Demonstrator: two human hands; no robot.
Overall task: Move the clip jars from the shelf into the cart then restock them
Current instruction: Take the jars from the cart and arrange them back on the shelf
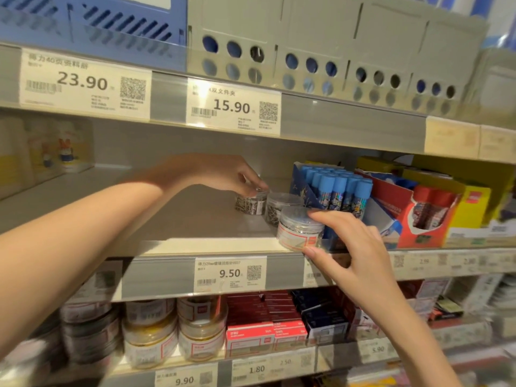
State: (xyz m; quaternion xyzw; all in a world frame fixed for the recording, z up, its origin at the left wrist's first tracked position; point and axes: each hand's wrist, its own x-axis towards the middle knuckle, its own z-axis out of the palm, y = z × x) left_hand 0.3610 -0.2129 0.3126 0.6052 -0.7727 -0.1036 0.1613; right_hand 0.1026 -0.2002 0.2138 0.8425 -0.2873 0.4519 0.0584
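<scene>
Three clear clip jars stand on the middle shelf. My left hand reaches in from the left and pinches the lid of the back jar. A second jar stands untouched between the other two. My right hand grips the front jar, which sits at the shelf's front edge, with fingers on its lid and thumb under its base. No cart is in view.
Right of the jars stand a box of blue-capped glue sticks and red and yellow boxes. The shelf below holds larger jars and small red boxes. Grey file holders fill the top shelf.
</scene>
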